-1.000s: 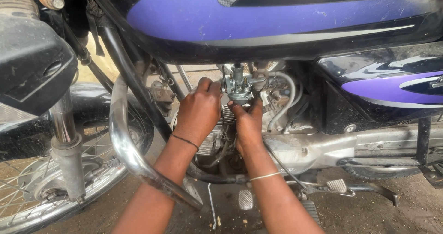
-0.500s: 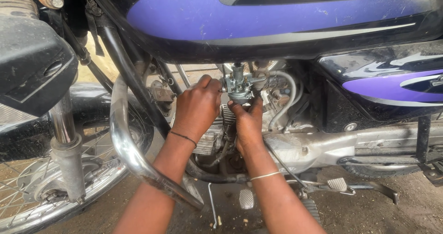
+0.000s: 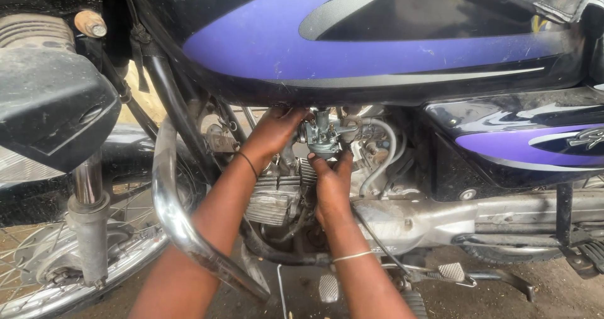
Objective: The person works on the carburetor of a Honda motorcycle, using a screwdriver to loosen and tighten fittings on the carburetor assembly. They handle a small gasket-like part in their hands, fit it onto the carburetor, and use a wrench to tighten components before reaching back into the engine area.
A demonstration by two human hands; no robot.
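Left hand (image 3: 274,130) curled, fingers on carburettor (image 3: 322,136) left side. Right hand (image 3: 332,184) below, fingertips gripping its bowl (grip partly hidden). Under purple tank (image 3: 352,36).

Left hand (image 3: 272,132) fingertips hidden behind carburetor (image 3: 322,138), under tank (image 3: 352,39); grip not readable. Right hand (image 3: 332,190) covers carburetor underside, palm side unseen. Both forearms cut off by bottom edge. Front wheel (image 3: 56,275) cut off left. Tank top cut off above. Engine fins (image 3: 277,196) partly behind arms.
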